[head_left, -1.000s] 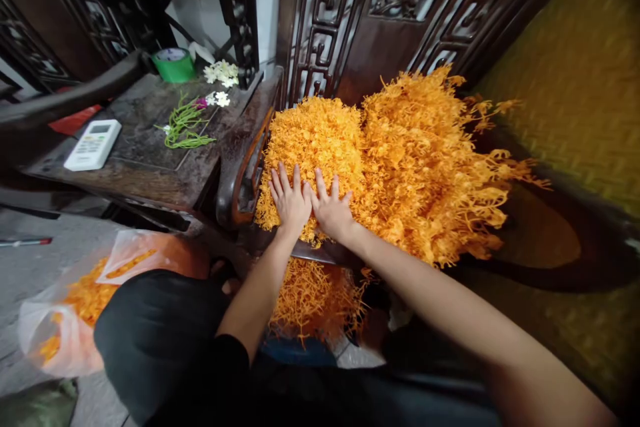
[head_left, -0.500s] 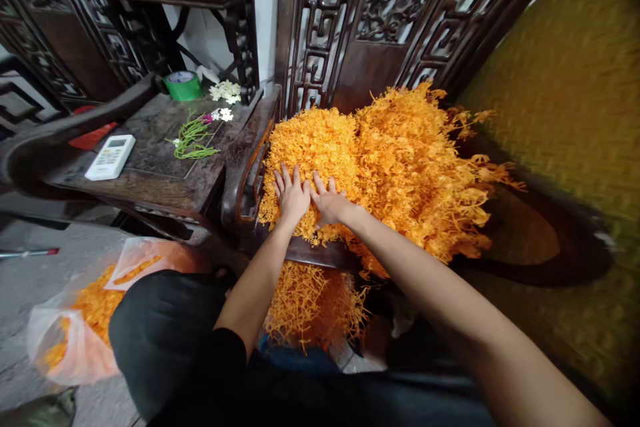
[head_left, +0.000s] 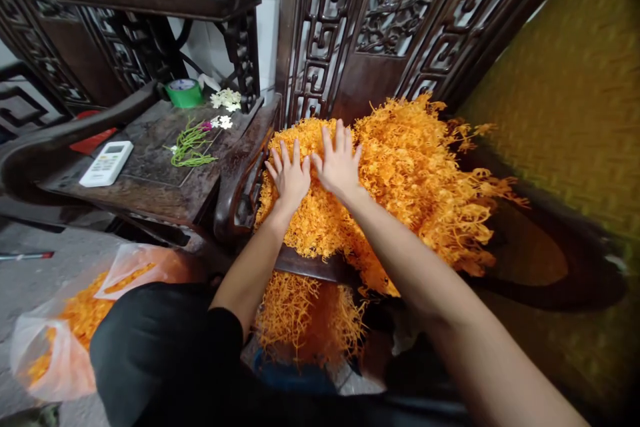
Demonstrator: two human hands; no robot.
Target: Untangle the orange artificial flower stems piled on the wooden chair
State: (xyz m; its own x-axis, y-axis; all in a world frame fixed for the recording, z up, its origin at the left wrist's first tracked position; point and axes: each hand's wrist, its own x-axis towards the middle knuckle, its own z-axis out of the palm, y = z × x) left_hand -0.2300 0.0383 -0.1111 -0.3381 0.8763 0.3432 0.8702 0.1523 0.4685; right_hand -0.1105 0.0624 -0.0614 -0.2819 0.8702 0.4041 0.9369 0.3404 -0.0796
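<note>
A dense heap of small orange flowers [head_left: 317, 230] lies on a dark carved wooden chair [head_left: 317, 265]. My left hand [head_left: 290, 177] is over the left part of this heap, palm down with fingers spread. Beside it my right hand [head_left: 339, 160] lies over the middle of the heap, fingers apart as well. Both hands look flat on or just above the flowers; whether they press on them I cannot tell. Against the heap on the right stands a taller, looser pile of orange flower sprays [head_left: 420, 180].
More orange sprays [head_left: 287, 317] stick up below the seat edge. On the left table sit a white remote control [head_left: 107, 164], green tape [head_left: 183, 93] and green stems [head_left: 193, 145]. A plastic bag with orange petals [head_left: 65, 360] lies on the floor. A woven mat [head_left: 560, 107] leans at right.
Both hands have moved farther over the heap, away from my body, the right hand more than the left. The view has shifted slightly. The fingers stay spread.
</note>
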